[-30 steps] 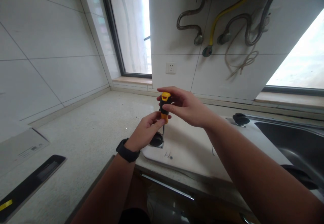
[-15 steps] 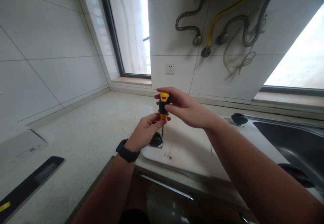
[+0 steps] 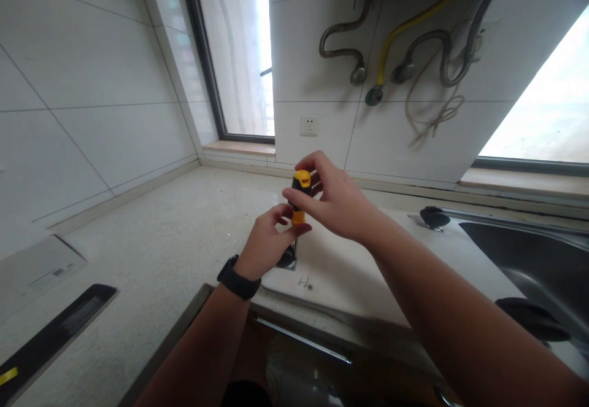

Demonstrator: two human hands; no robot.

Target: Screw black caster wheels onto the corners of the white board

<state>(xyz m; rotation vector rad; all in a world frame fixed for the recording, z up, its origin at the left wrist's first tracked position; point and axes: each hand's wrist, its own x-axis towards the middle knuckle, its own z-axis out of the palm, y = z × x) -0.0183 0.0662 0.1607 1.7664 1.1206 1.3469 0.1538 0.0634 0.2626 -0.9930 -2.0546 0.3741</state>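
Observation:
A screwdriver (image 3: 299, 217) with a yellow and black handle stands nearly upright, its shaft pointing down. Around the upper part of its handle curl the fingers of my right hand (image 3: 338, 195), the thumb lying across the front. My left hand (image 3: 269, 238), with a black watch on the wrist, steadies the lower yellow end of the handle between thumb and fingers. Below it a black caster wheel (image 3: 286, 256) sits on a metal plate at the corner of a white board (image 3: 350, 278). The shaft reaches down beside this wheel; its tip is hard to make out.
More black casters (image 3: 435, 217) are on the board's right side, near a steel sink (image 3: 529, 253). A grey box (image 3: 41, 272) and a long black object (image 3: 59, 339) lie on the left of the pale countertop (image 3: 184, 235). Pipes (image 3: 343, 51) and a socket (image 3: 308, 126) are on the wall.
My right hand has turned about the handle, its thumb now across the front. The handle has rotated, and my left hand has shifted slightly right.

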